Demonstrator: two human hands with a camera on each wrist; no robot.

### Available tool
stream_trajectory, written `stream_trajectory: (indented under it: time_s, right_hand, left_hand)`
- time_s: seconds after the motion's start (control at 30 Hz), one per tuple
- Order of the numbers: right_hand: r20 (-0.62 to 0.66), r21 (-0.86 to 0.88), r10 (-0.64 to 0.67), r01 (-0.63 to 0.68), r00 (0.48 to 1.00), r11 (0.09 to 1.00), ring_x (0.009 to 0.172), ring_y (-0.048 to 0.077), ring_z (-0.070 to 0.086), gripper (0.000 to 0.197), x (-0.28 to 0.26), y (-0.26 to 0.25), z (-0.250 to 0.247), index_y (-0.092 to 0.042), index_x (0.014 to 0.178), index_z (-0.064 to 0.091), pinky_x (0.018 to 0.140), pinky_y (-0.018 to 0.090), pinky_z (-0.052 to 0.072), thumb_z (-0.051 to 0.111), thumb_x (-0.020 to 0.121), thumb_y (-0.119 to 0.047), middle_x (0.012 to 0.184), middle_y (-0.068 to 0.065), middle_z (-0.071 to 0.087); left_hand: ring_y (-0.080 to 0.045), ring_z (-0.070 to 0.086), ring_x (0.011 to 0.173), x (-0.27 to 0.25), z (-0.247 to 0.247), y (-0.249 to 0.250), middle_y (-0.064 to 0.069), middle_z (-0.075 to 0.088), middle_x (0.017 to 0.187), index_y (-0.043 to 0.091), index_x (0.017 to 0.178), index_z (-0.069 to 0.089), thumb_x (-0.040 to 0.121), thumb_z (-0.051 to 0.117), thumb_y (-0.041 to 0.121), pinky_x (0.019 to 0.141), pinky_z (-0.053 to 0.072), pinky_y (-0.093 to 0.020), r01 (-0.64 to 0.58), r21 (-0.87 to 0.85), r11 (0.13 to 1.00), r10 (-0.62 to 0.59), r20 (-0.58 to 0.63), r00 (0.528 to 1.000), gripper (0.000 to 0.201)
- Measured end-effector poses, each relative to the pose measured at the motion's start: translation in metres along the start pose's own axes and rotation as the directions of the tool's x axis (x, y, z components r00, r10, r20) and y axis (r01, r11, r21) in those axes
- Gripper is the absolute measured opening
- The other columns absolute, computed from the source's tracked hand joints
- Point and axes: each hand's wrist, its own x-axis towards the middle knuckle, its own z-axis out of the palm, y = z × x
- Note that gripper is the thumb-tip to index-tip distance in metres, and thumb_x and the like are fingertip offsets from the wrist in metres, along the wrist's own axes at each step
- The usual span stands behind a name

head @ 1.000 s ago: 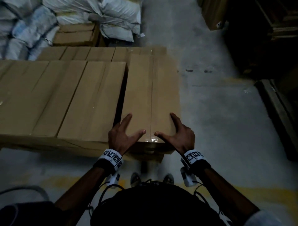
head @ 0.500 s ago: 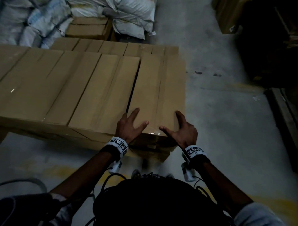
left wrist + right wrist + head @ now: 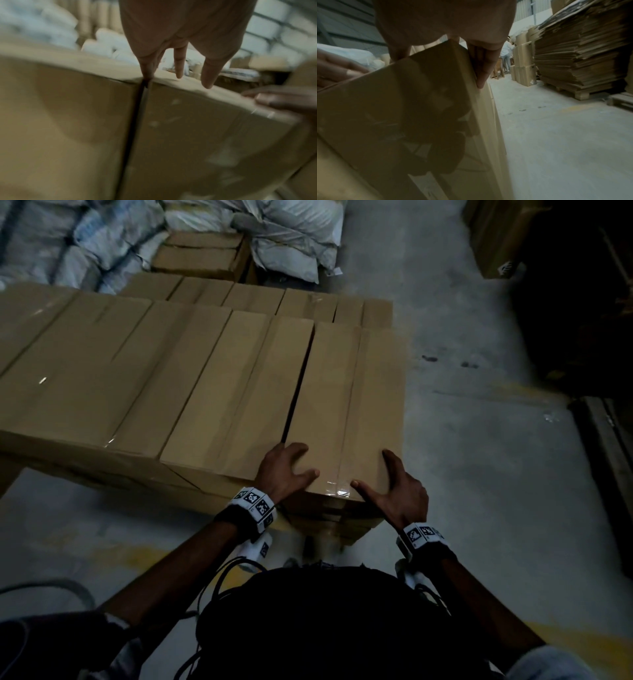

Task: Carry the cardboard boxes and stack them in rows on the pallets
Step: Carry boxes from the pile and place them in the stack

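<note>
Since a second ago the long brown cardboard box (image 3: 346, 405) has slid in toward the row; the gap on its left side is now a thin dark slit, and both hands sit nearer the box's near end corners than before. Left hand (image 3: 286, 470) lies on the top near-left corner, fingers spread and mostly straight, thumb pointing right along the near edge; the left wrist view shows one finger down at the slit between this box and its neighbour. Right hand (image 3: 399, 493) is on the near-right corner, thumb laid along the near edge, fingers reaching forward along the right side of the box; the right wrist view shows a finger (image 3: 482, 67) flat against the box's right face. Neither hand wraps round anything. Clear tape (image 3: 337, 491) shines at the near end between the two thumbs. The box is the rightmost of the front row of matching brown cardboard boxes (image 3: 137, 381), top level with them, on top of lower boxes. A second row of boxes (image 3: 260, 299) lies behind. White filled sacks (image 3: 294, 237) are piled beyond on the grey concrete floor (image 3: 479, 474). Pallet under the stack not clearly visible. Right wrist view: stack of flattened cardboard sheets (image 3: 580, 54) on a wooden pallet.
</note>
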Motion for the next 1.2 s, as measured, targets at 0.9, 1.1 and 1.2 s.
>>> stream_trajectory:
  time_s: [0.9, 1.1, 1.2]
  right_hand:
    - [0.138, 0.347, 0.207, -0.243, 0.969, 0.906, 0.133, 0.040, 0.053, 0.116, 0.000, 0.012, 0.013, -0.051, 0.156, 0.003, 0.110, 0.054, 0.046, 0.070, 0.068, -0.084, 0.153, 0.012, 0.049]
    - [0.178, 0.375, 0.243, -0.294, 0.954, 0.879, 0.131, 0.038, 0.054, 0.114, 0.005, 0.009, 0.013, -0.043, 0.159, 0.012, 0.108, 0.050, 0.048, 0.073, 0.071, -0.079, 0.150, 0.009, 0.051]
    - [0.170, 0.370, 0.237, -0.284, 0.957, 0.885, 0.130, 0.038, 0.055, 0.109, 0.004, 0.006, 0.012, -0.042, 0.160, 0.013, 0.106, 0.048, 0.049, 0.074, 0.075, -0.074, 0.150, 0.009, 0.052]
  left_hand:
    - [-0.025, 0.006, 0.158, 0.011, -0.051, -0.052, 0.001, 0.004, 0.172, 0.039, 0.162, 0.010, 0.058, 0.073, 0.086, 0.125, 0.015, -0.054, -0.231, 0.381, 0.895, 0.134, 0.265, 0.955, 0.130]
    - [-0.024, -0.002, 0.158, 0.012, -0.038, -0.073, 0.005, -0.012, 0.171, 0.033, 0.163, -0.003, 0.069, 0.078, 0.071, 0.125, 0.011, -0.051, -0.284, 0.532, 0.797, 0.163, 0.263, 0.951, 0.130]
    - [-0.024, -0.002, 0.158, 0.011, -0.034, -0.076, 0.005, -0.012, 0.171, 0.032, 0.163, -0.004, 0.068, 0.080, 0.069, 0.125, 0.010, -0.051, -0.279, 0.528, 0.802, 0.171, 0.245, 0.954, 0.132]
